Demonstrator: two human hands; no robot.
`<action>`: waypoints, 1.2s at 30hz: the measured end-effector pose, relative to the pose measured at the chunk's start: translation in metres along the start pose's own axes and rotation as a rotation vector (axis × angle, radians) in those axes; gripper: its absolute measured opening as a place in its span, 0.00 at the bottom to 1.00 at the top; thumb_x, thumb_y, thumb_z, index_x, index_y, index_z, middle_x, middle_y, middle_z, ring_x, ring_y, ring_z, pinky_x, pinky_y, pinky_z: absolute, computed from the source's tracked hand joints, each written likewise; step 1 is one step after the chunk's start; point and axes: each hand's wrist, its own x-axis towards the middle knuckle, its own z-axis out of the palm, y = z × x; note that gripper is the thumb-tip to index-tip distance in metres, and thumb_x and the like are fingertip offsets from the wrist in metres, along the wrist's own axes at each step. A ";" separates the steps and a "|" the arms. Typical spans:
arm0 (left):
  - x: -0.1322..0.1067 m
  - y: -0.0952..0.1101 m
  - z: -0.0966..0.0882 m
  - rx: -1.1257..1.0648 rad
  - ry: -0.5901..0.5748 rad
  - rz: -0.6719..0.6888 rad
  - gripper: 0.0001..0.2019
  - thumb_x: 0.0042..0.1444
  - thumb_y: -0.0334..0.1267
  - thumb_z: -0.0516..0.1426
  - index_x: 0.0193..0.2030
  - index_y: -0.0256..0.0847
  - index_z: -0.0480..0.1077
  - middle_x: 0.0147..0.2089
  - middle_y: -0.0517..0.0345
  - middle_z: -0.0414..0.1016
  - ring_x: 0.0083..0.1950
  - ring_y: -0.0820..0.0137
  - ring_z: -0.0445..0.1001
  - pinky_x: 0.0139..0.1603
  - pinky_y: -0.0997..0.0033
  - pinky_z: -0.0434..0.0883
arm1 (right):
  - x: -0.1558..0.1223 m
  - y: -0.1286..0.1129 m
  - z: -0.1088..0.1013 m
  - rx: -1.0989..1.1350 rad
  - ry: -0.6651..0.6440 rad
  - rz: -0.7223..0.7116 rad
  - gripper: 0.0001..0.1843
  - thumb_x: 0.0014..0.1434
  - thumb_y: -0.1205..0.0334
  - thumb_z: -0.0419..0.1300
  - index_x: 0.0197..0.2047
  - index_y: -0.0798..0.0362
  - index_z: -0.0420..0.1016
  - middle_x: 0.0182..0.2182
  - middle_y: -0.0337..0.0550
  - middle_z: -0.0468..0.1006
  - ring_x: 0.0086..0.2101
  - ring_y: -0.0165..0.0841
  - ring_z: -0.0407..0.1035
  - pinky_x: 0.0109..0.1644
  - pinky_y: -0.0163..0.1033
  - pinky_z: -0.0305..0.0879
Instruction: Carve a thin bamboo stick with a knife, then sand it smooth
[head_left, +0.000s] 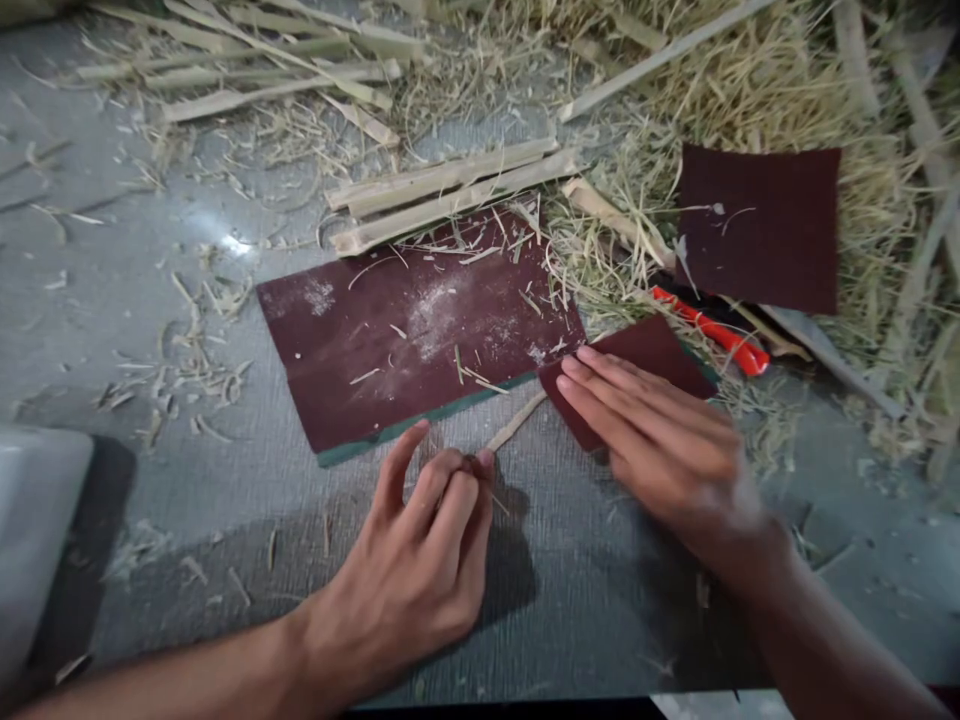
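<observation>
My left hand [420, 545] pinches the near end of a thin bamboo stick [516, 421] that lies on the grey floor and points toward the upper right. My right hand [652, 435] lies flat with its fingers stretched out and pressed together on a small piece of dark red sandpaper [652, 350], which covers the stick's far end. The hand is slightly blurred. A larger sheet of dark red sandpaper [405, 335], dusted with pale powder and shavings, lies just beyond both hands.
Split bamboo strips [450, 195] lie behind the large sheet, more strips at the far left. A third sandpaper square [761, 230] rests on a heap of bamboo shavings [750, 90] at right. A red-handled tool [712, 330] lies beside it. A pale object [34, 540] sits at the left edge.
</observation>
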 end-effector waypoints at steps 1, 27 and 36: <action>0.000 0.000 0.000 -0.001 0.006 0.002 0.11 0.59 0.22 0.50 0.44 0.17 0.71 0.32 0.50 0.67 0.42 0.61 0.67 0.53 0.45 0.68 | 0.000 -0.001 0.000 0.011 -0.006 -0.020 0.19 0.59 0.78 0.51 0.53 0.70 0.68 0.51 0.58 0.71 0.55 0.42 0.62 0.57 0.46 0.66; -0.002 -0.001 0.000 0.004 0.003 0.017 0.12 0.57 0.22 0.50 0.44 0.20 0.72 0.33 0.50 0.67 0.43 0.61 0.67 0.53 0.48 0.70 | 0.002 -0.003 -0.001 0.036 -0.024 -0.076 0.18 0.59 0.78 0.48 0.51 0.68 0.69 0.50 0.56 0.72 0.54 0.41 0.63 0.55 0.45 0.68; -0.002 -0.001 -0.001 -0.016 0.004 -0.002 0.12 0.59 0.23 0.48 0.42 0.21 0.72 0.32 0.50 0.67 0.42 0.62 0.67 0.53 0.49 0.70 | -0.001 0.001 -0.002 0.066 -0.068 -0.127 0.19 0.59 0.79 0.47 0.52 0.71 0.67 0.51 0.59 0.71 0.56 0.43 0.62 0.56 0.47 0.67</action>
